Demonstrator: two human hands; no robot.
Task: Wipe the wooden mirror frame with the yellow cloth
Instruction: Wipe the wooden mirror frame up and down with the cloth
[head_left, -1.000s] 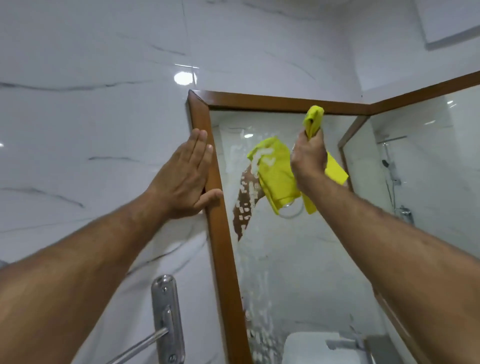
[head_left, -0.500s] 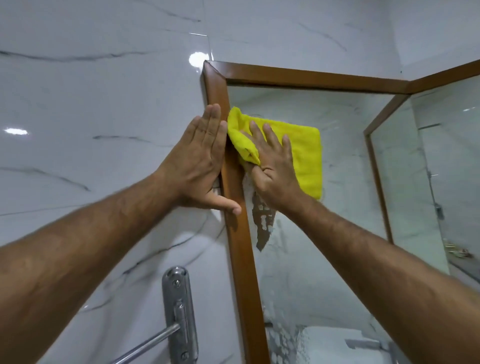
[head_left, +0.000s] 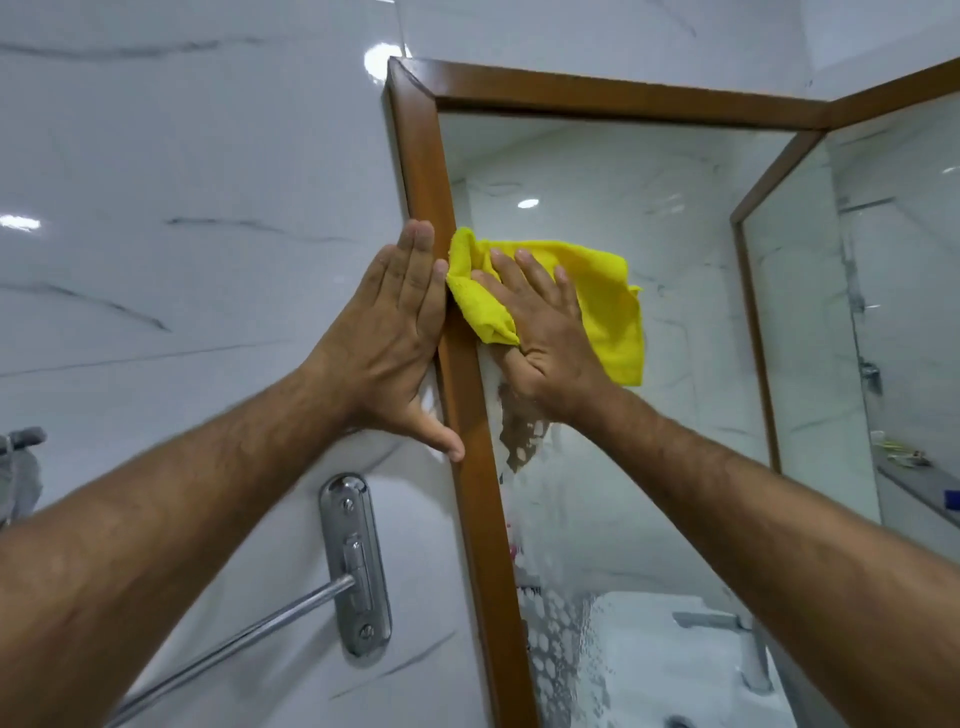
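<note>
The wooden mirror frame (head_left: 483, 499) runs up the middle of the view and turns right along the top. A yellow cloth (head_left: 608, 296) lies flat on the mirror glass, its left corner bunched against the frame's inner edge. My right hand (head_left: 540, 322) presses flat on the cloth, fingers spread, thumb tucked under a fold. My left hand (head_left: 395, 338) rests flat on the white marble wall beside the frame's outer edge, fingers together, thumb touching the wood.
A chrome towel rail bracket (head_left: 356, 566) with its bar sits on the wall below my left arm. A second framed mirror panel (head_left: 883, 322) meets the first at the right corner. A white sink and tap (head_left: 717, 623) show at the bottom.
My right hand came from holding the bunched cloth in the air to pressing it flat on the glass by the frame, then slid it down a little. The left hand stays on the wall.
</note>
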